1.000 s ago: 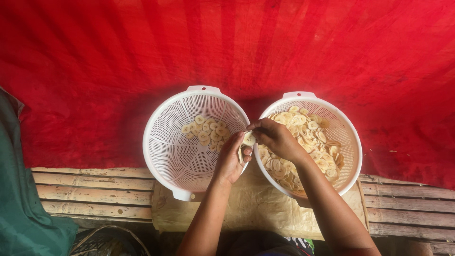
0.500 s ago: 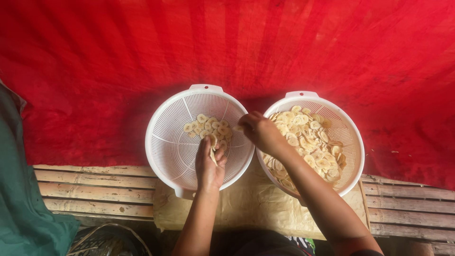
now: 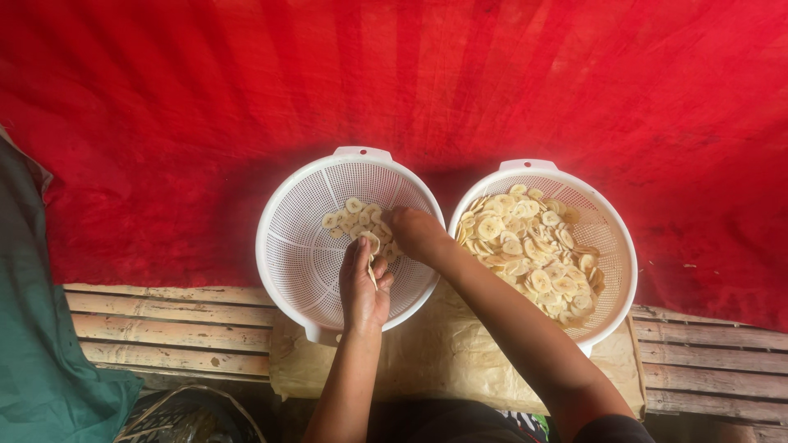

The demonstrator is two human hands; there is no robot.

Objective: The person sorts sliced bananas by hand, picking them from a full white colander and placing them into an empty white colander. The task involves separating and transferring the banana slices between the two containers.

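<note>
The pale banana slices [image 3: 359, 221] lie in a small cluster inside the left white colander [image 3: 289, 246], toward its 1 o'clock side. The left hand [image 3: 365, 283] sits over the colander's 5 o'clock rim, its grip pinching 1 thin slice [image 3: 372, 269] edge-up between thumb and fingertips. The right hand [image 3: 417, 232] reaches across from the 3 o'clock side and rests over the same cluster; its fingers curl downward, and whether that grip pinches a slice or is merely pressed together cannot be told from this view.

Just beside it at 3 o'clock stands the right white colander [image 3: 611, 238], holding a much larger heap of slices [image 3: 533, 254]. The 2 colanders nearly touch at their rims. Both rest partly on a tan paper sheet [image 3: 435, 353] laid over wooden slats [image 3: 164, 320], with a red cloth [image 3: 394, 82] spread at 12 o'clock. A green fabric [image 3: 41, 344] lies at 9 o'clock.

The slices look thin and brittle, so a hard pinch could snap one. The right forearm crosses the gap between the rims, and a nudge there could tip either colander off the paper's edge and spill slices through the slats.
</note>
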